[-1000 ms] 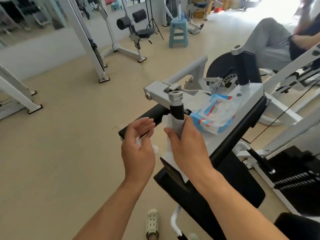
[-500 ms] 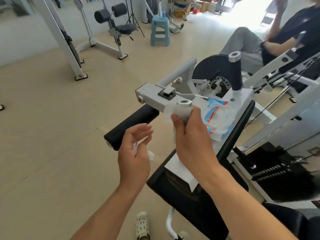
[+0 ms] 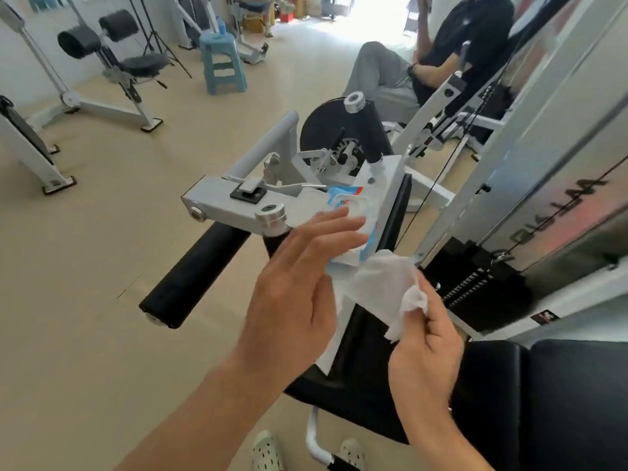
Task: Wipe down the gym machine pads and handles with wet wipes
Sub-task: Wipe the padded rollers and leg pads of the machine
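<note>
Wipe, white and crumpled, is hanging in the air just above the black seat pad and in front of the machine's white frame plate, with its lower right corner pinched between the thumb and fingers of the right hand, which is closing on it firmly. The left hand is lying flat and unclenched, fingers stretched out and gripping nothing, its fingertips resting on the blue-and-white pack of wet wipes and its inner edge touching the wipe's left side. That pack is sitting on the white frame plate between two upright black handles: the near handle, capped in silver, is partly hidden behind the left hand's fingers, and the far handle is standing clear beyond the pack. A long black roller pad is sticking out to the left below the frame arm. Farther off, a seated person in dark top and grey trousers is occupying a neighbouring machine at upper right, a light blue stool is standing on the beige floor, and another padded machine is standing at upper left.
</note>
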`<state>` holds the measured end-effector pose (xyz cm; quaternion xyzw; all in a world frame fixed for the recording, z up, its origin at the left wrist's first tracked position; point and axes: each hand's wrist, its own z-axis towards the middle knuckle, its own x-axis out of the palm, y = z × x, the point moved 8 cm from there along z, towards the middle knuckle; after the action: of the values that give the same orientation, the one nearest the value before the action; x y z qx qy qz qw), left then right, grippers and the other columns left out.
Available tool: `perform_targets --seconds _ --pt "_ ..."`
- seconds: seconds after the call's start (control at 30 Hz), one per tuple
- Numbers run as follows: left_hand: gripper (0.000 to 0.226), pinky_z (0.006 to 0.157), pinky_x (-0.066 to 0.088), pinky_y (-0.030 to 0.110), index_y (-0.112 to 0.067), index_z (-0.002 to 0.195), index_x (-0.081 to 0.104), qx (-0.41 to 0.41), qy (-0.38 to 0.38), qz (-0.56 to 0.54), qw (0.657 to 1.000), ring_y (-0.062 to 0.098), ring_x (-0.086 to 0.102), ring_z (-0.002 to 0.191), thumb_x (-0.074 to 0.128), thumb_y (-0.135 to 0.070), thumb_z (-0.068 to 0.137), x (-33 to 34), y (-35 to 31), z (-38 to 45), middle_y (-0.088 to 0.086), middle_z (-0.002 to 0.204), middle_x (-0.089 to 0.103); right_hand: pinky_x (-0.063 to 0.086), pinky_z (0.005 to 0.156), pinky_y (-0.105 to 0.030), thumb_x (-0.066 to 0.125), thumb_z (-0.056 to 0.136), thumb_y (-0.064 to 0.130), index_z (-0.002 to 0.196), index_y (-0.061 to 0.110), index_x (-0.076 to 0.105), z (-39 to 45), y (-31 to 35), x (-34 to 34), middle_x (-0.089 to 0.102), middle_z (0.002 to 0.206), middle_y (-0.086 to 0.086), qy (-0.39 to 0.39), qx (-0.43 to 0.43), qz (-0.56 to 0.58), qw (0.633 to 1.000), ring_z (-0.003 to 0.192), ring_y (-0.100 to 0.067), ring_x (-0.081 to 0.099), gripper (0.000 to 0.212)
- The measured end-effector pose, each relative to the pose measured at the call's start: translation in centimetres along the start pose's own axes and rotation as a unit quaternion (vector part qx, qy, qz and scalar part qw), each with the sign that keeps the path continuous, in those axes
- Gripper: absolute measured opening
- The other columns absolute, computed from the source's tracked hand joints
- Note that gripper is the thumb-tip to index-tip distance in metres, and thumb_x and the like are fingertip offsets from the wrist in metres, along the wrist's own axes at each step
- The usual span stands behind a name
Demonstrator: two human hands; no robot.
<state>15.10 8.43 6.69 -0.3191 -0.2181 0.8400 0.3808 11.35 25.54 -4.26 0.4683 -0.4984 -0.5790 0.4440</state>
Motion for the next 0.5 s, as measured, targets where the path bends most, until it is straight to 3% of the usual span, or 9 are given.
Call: perform_targets --seconds 0.07,0.17,0.27,0.4,0.5 --pt "0.052 0.12 0.033 0.043 -0.009 0.129 0.06 -0.023 0.11 0.041 0.993 0.02 0.039 0.145 0.033 0.003 0.086 4.0 0.8 1.1 0.005 0.142 0.056 0.039 0.096 0.0 0.048 0.107 0.017 0.141 0.037 0.057 0.9 -2.7 -0.7 0.059 0.135 0.03 -0.035 0.045 0.017 0.998 0.121 0.021 0.049 0.04" --pt "0.067 0.125 0.016 0.05 -0.02 0.142 0.052 -0.089 0.201 0.121 0.968 0.018 0.018 0.154 0.044 0.012 0.083 8.5 4.2 1.0 -0.001 0.155 0.042 0.026 0.12 -0.018 0.044 0.11 0.026 0.142 0.052 0.044 -0.8 -6.3 3.0 0.039 0.151 0.037 0.099 0.103 -0.004 0.99 0.141 0.018 0.029 0.041" --pt "0.079 0.127 0.003 0.046 -0.024 0.146 0.047 -0.111 0.21 0.194 0.952 0.013 0.008 0.155 0.055 0.02 0.081 10.3 6.9 0.7 -0.004 0.159 0.036 0.003 0.124 -0.024 0.032 0.107 0.045 0.153 0.051 0.021 -3.3 -7.1 5.9 0.002 0.16 0.044 0.183 0.078 -0.015 0.98 0.148 0.016 -0.007 0.048" --pt "0.075 0.127 0.004 0.048 -0.022 0.141 0.052 -0.122 0.189 0.213 0.951 0.013 0.014 0.154 0.057 0.019 0.078 11.0 8.1 0.3 -0.002 0.155 0.043 -0.002 0.125 -0.025 0.027 0.106 0.048 0.159 0.041 0.007 -2.4 -8.0 6.2 -0.01 0.163 0.037 0.202 0.074 0.006 0.977 0.149 0.013 -0.015 0.056" --pt "0.059 0.126 0.01 0.051 -0.013 0.136 0.059 -0.125 0.18 0.179 0.959 0.019 0.025 0.152 0.046 0.011 0.083 11.3 8.2 -0.1 0.004 0.148 0.052 -0.005 0.125 -0.023 0.025 0.105 0.049 0.161 0.034 0.001 0.4 -8.4 6.5 -0.014 0.165 0.03 0.219 0.065 0.005 0.973 0.148 0.012 -0.018 0.063"
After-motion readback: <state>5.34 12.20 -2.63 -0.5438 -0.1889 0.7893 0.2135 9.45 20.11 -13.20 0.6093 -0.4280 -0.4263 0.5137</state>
